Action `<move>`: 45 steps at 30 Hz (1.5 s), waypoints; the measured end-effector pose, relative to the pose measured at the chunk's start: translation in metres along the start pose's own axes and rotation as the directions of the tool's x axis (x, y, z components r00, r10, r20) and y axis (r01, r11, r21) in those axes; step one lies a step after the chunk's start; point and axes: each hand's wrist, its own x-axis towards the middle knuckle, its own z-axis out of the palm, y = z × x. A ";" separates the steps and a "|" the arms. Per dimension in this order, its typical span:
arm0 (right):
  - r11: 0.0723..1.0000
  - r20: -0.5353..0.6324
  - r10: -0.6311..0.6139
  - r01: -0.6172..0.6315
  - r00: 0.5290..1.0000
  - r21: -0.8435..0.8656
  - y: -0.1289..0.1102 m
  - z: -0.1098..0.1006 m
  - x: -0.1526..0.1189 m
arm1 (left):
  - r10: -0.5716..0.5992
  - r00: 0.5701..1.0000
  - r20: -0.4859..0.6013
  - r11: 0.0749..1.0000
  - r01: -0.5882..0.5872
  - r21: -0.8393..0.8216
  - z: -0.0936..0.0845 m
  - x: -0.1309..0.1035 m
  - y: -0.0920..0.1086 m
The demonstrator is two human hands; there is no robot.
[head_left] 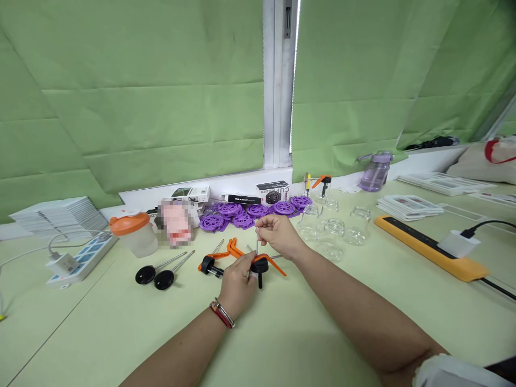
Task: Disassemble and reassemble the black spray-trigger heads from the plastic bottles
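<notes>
My left hand [237,285] is closed on a black and orange lever piece [260,265], whose orange arm slopes down to the right. My right hand [278,235] pinches a thin metal rod [257,243] standing upright, its lower end at the orange part. Whether the rod sits in a hole cannot be made out. Just left of my left hand lies another black and orange piece [208,264] with a metal rod, and a bent orange part [233,246] is behind it. Two black discs with metal stems [164,280] rest farther left.
Clear glass jars [355,227] stand right of my hands. Purple spoked discs [244,220] and small boxes [274,194] line the back. An orange-lidded cup [137,242] and white power strip [83,263] are left; a yellow power strip [427,246] and purple bottle [375,174] are right.
</notes>
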 end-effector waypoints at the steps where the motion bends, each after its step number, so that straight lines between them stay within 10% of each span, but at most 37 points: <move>1: 1.000 0.002 0.006 -0.006 1.000 0.003 0.001 0.001 0.000 | -0.011 1.000 -0.002 1.000 0.011 -0.010 0.000 -0.001 0.000; 45: 0.948 0.292 -0.107 0.186 0.951 -0.257 0.002 0.004 -0.015 | -0.056 0.996 0.064 0.997 0.059 -0.041 -0.011 -0.009 -0.008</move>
